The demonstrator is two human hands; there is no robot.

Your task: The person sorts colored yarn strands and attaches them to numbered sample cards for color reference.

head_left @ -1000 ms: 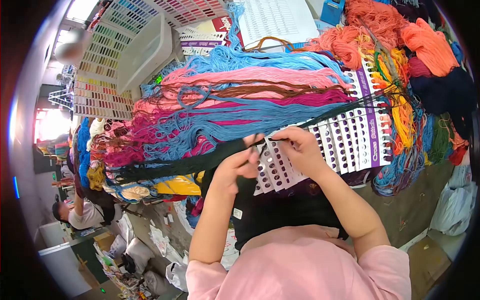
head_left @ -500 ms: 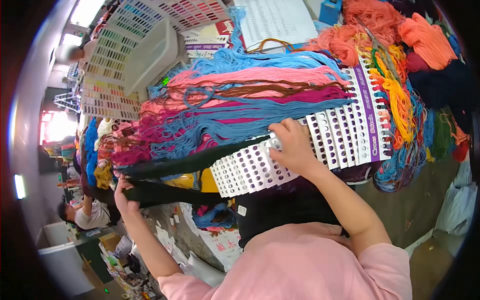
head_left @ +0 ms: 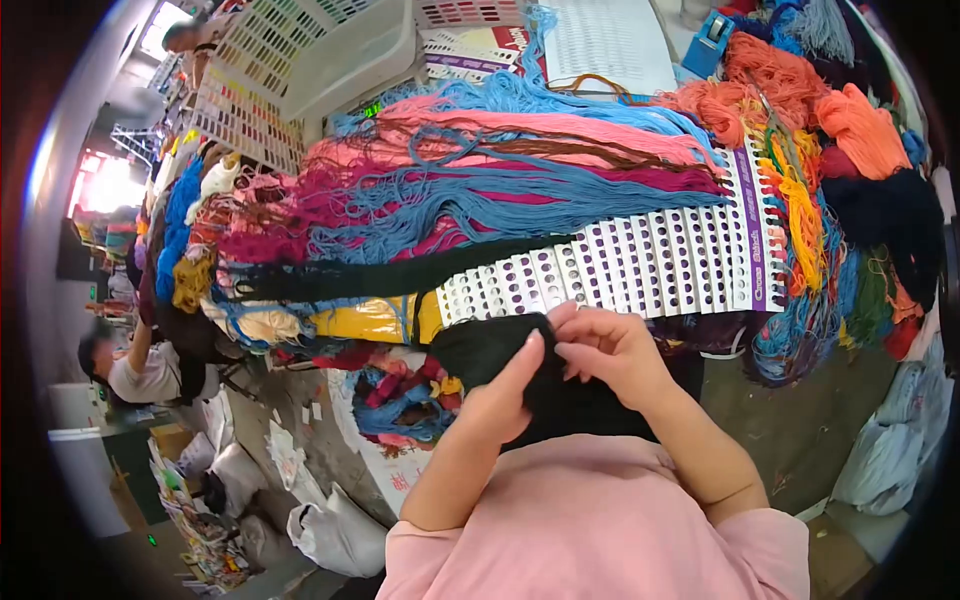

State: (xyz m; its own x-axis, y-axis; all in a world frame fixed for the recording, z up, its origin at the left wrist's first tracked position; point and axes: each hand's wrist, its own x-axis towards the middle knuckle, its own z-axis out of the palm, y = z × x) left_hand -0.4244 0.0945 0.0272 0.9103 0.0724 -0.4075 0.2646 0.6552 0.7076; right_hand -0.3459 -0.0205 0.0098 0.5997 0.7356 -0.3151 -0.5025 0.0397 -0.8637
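left hand (head_left: 493, 408) moved beside right hand (head_left: 622, 358) | hands gripping black thread (head_left: 478, 350) | edge of punched cards (head_left: 650, 263) just beyond

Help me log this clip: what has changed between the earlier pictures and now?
Half a second ago the left hand was stretched far out to the left with black thread; now it is back in front of the body, holding a bunch of it. The right hand has left the perforated cards and come nearer the body, its fingertips at the bunch's edge. The blue threads and cards still lie spread out.
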